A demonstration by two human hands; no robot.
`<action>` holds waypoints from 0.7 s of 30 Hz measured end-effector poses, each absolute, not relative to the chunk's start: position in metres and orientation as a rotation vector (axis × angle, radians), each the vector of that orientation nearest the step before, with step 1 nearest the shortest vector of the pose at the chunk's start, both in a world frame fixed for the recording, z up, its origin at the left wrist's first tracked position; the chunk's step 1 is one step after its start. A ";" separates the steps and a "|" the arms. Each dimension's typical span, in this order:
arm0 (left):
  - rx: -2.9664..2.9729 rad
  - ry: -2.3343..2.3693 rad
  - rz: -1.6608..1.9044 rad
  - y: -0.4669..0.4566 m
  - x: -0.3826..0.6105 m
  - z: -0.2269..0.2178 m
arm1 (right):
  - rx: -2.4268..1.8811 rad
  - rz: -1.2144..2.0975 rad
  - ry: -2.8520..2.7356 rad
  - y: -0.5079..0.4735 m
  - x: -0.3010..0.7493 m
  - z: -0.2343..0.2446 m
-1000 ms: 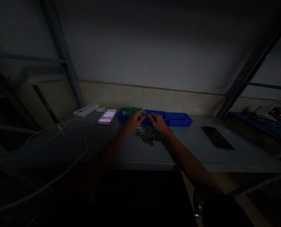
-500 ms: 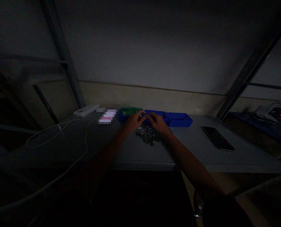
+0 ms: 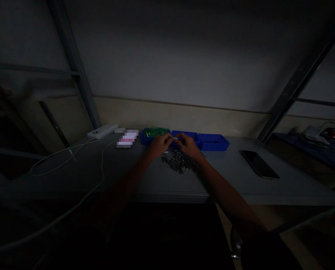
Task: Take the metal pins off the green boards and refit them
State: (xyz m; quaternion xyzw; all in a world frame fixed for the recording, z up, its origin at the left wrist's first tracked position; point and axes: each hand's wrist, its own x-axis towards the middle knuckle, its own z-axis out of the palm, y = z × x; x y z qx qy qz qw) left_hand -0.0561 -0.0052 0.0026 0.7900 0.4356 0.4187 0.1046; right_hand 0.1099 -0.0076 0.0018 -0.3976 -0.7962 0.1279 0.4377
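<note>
My left hand [image 3: 160,144] and my right hand [image 3: 188,145] meet above the table, fingertips pinched on a small shiny piece [image 3: 175,138] between them. Its exact kind is too small to make out. Below and just in front of the hands lies a loose pile of small shiny metal pieces [image 3: 180,162]. Behind the hands stand blue bins in a row: the left bin [image 3: 146,140] holds a crumpled green plastic bag [image 3: 155,132], the middle bin [image 3: 186,134] is partly covered by my right hand, and the right bin [image 3: 214,144] is seen beside it.
A dark phone [image 3: 259,164] lies on the grey table [image 3: 229,180] at the right. To the left are a white power strip [image 3: 102,131], a blurred pink-and-white item [image 3: 127,139] and a white cable [image 3: 102,165] trailing over the front edge. Metal posts [image 3: 83,93] rise at both sides.
Both hands stay in nearly the same place. The small piece between the fingertips now looks lighter, and the fingers have shifted slightly around it.
</note>
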 end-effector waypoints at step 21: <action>2.324 1.253 1.317 -0.005 -0.057 0.004 | -0.941 0.351 -1.973 -0.008 0.110 0.001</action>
